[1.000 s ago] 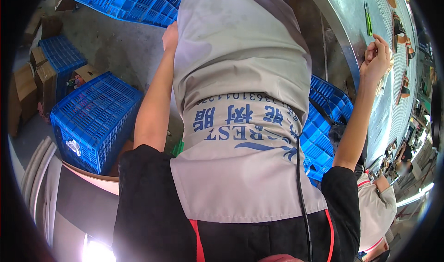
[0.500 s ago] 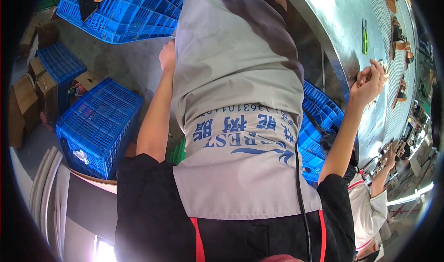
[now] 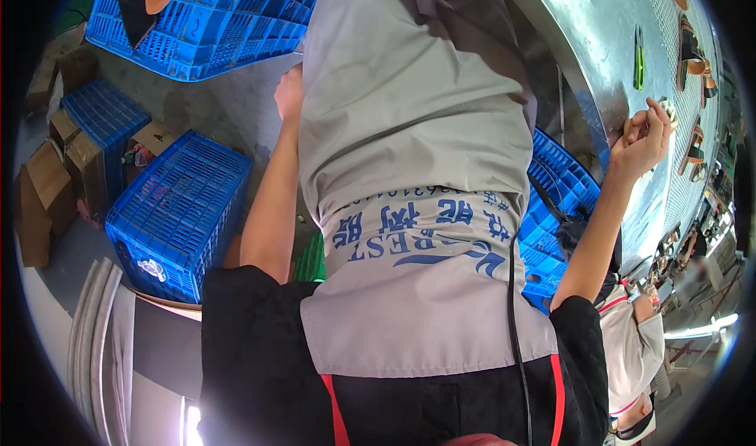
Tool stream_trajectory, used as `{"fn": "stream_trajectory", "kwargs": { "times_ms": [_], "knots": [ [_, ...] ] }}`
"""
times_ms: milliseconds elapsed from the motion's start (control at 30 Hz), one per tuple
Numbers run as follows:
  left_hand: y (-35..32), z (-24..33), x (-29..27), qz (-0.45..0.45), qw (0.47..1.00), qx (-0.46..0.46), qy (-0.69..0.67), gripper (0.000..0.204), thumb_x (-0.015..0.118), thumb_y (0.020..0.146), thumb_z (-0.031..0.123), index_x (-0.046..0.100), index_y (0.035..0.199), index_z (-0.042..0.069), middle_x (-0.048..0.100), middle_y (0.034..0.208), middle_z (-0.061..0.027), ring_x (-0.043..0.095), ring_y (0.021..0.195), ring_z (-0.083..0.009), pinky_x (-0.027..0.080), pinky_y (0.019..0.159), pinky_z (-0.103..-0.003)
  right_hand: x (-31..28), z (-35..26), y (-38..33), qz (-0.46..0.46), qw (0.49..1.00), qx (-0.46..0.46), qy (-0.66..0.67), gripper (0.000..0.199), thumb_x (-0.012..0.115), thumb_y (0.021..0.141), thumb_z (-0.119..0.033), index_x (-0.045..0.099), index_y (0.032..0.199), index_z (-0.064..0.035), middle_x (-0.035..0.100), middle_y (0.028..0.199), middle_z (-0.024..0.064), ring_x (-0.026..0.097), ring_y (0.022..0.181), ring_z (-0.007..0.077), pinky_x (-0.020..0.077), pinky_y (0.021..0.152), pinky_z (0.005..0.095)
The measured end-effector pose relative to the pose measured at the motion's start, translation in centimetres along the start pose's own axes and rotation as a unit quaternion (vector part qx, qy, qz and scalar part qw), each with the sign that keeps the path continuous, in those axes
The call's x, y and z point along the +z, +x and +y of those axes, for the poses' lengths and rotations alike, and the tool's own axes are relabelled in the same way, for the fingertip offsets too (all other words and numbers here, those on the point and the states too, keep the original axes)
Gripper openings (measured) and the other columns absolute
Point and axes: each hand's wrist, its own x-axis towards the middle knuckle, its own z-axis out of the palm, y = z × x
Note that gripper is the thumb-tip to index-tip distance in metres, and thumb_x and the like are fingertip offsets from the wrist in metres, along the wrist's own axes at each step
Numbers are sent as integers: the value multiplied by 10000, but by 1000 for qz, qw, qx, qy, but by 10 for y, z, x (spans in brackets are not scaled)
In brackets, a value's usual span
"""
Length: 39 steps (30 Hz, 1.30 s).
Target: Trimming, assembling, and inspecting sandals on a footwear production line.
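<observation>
My left hand (image 3: pixel 290 92) hangs beside the left edge of my grey apron (image 3: pixel 417 147). Its fingers are curled in and partly hidden, so whatever they may hold does not show. On the right, my right hand (image 3: pixel 642 140) rests at the edge of a metal worktable (image 3: pixel 587 29) with its fingers bent closed. A pale crumpled thing (image 3: pixel 670 112), perhaps cloth, lies right against these fingers; whether they grip it is hidden. Just beyond that hand lies a slim tool with green handles (image 3: pixel 639 62), apart from it.
Sandals (image 3: pixel 693 148) stand along a mesh strip on the table's far side. A large blue crate (image 3: pixel 197 33) bears a sandal at top left. More blue crates (image 3: pixel 181 202) and cardboard boxes (image 3: pixel 49 178) sit at left. Another person (image 3: pixel 634 344) is at lower right.
My whole view has shifted slightly, moving the table and crates in the picture. Both my hands keep their pose. The other person's forearm has moved, and their hand no longer shows plainly.
</observation>
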Motion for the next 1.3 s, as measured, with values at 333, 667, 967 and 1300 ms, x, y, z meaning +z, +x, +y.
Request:
{"fn": "stream_trajectory", "kwargs": {
  "times_ms": [333,667,967,1300],
  "knots": [
    [0,5,0,66,995,66,-47,278,410,970,260,607,1074,95,678,1055,-211,652,969,-427,519,822,-531,-2,-2,9,-40,998,12,-36,208,489,950,-49,659,1032,39,503,634,20,308,447,43,236,413,192],
    [-10,4,10,71,995,53,-38,255,443,953,271,628,1013,106,698,963,-212,677,893,-420,541,762,-533,-2,1,13,-61,997,14,-38,192,511,966,-99,655,1050,-4,461,601,-11,303,454,32,216,406,191],
    [-28,45,-33,0,996,-5,-91,281,506,911,345,724,935,169,713,920,-168,683,862,-393,544,773,-479,1,-1,5,-22,999,17,-18,162,485,990,-69,635,998,-10,493,588,-1,305,415,21,231,374,172],
    [-26,56,-47,-52,991,-38,-118,326,506,896,398,735,897,167,718,873,-157,688,803,-371,537,755,-487,-7,2,11,0,999,14,-29,155,482,979,-51,633,1001,-26,517,610,4,271,414,25,227,374,171]
  ]
}}
